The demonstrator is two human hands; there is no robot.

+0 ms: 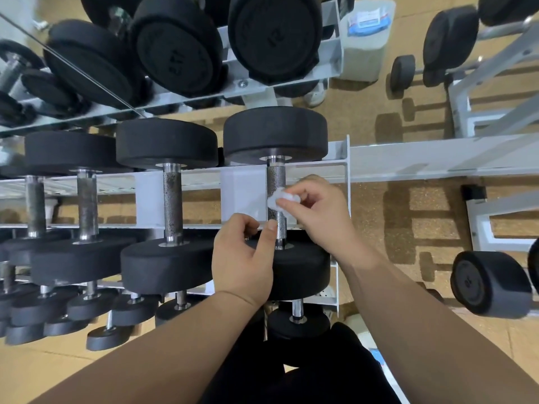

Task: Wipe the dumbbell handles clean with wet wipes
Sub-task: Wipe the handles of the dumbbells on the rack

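So the dumbbell [275, 196] you're on is the last one at the right end of the rack [342, 167]. The rack's end plate stands just to the right of it, and past that plate there's only floor [408, 217]. To the left, the neighbouring dumbbell [172, 199] sits close, with a gap between the two handles. The handle [275, 177] itself is hemmed in by the black heads at both ends.

Your right grip [315, 211] comes in from the right, fingers curled, and pinches the bunched white wet wipe [278, 198] against the middle of the knurled handle, with the wrist over the rack's end. Your left grip [243, 258] hangs over the near head with its fingers curled and its thumb lying right against the lower end of the handle. I can't tell if it's actually holding anything.

As for writing, the dumbbell lying on the floor [491, 284] at the right has what looks like "40" on its end. The numbers on the heads in the mirror [87, 91] are reversed and too blurry to read. A pack with a blue-and-white label [369, 17] also shows in the mirror, but its text isn't readable either.
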